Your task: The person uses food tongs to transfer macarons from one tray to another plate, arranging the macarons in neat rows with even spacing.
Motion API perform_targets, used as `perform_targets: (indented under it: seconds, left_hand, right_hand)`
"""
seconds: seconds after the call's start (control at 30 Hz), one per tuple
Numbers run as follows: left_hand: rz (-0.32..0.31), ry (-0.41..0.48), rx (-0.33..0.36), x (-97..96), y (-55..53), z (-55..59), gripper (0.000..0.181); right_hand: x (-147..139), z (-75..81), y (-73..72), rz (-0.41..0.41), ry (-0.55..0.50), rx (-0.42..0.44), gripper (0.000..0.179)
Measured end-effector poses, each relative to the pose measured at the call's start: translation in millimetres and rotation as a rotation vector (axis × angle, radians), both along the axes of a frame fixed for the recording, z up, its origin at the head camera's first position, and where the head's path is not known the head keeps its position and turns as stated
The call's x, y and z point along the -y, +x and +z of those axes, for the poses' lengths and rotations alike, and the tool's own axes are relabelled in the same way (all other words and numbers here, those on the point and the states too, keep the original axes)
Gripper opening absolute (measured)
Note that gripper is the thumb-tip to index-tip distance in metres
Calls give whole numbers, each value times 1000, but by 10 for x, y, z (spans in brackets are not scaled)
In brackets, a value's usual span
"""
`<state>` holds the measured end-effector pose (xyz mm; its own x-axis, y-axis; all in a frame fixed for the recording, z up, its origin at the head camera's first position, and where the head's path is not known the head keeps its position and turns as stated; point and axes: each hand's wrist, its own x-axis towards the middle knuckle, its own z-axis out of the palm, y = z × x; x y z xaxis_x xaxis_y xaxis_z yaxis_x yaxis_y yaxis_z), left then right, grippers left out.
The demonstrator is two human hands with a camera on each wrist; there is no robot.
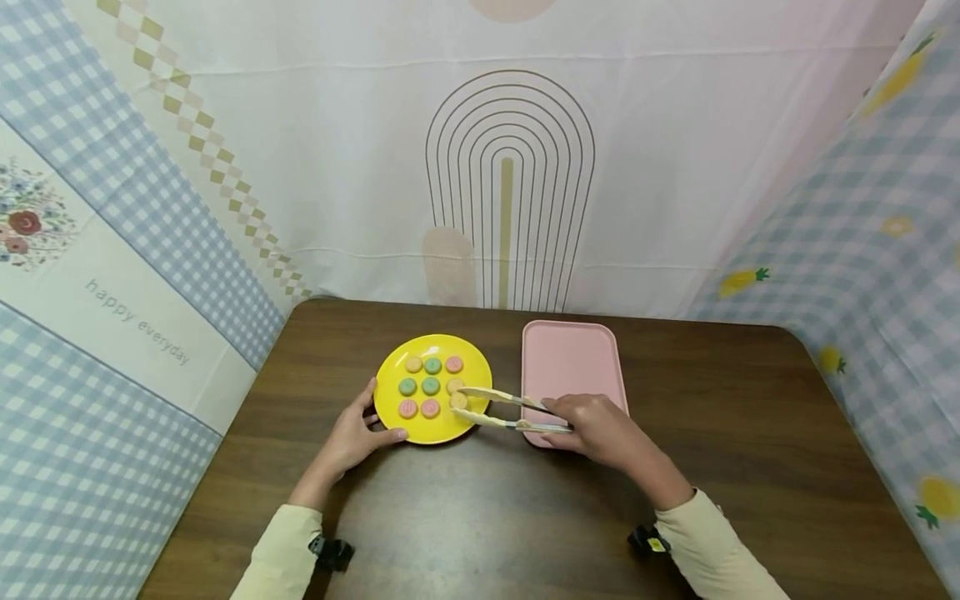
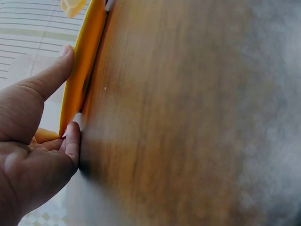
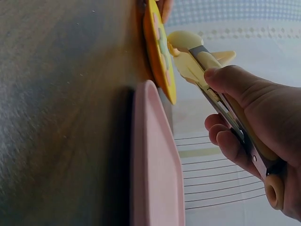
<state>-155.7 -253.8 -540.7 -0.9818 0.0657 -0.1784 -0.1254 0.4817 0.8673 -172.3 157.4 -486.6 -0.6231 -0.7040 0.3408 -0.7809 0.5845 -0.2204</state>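
Note:
A yellow plate (image 1: pixel 442 432) carries several small round cookie-like pieces (image 1: pixel 431 386) in pink, green and pale yellow, set out in rows. My left hand (image 1: pixel 348 437) grips its left rim; in the left wrist view the thumb (image 2: pixel 61 68) lies over the edge and other fingers reach beneath. My right hand (image 1: pixel 600 425) holds a pair of tongs (image 1: pixel 487 393) with cream tips and metal arms. Parted tips reach over the plate's right side, around a pale yellow piece (image 1: pixel 458 402). In the right wrist view the tongs (image 3: pixel 207 59) slant down towards the plate.
Right of the plate lies a pink rectangular tray (image 1: pixel 570 358), partly under my right hand and the tongs. Both stand on a dark wooden table (image 1: pixel 465 517). Patterned cloths (image 1: pixel 337 167) hang behind and at both sides of it.

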Motion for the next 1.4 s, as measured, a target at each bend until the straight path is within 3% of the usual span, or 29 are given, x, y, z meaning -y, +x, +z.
perform_targets:
  seconds: [0.53,0.77,0.97,1.1,1.4]
  left_hand:
    - [-13,20,-9,-29,3,11,114]
    - [-15,20,-12,-25,-4,13,114]
    - [-18,13,-12,-13,-1,15,114]
    - [-23,8,-13,-11,-2,11,114]
    - [-11,-6,-3,3,3,15,114]
  right_hand:
    - [56,-59,12,-8,-2,41,33]
    - [-96,-1,88,-65,-51,59,37]
    - [-305,18,152,-99,-176,-68,44]
    - [-448,30,204,-182,-241,-119,52]
    - [-760,-6,320,-461,-264,-171,57]
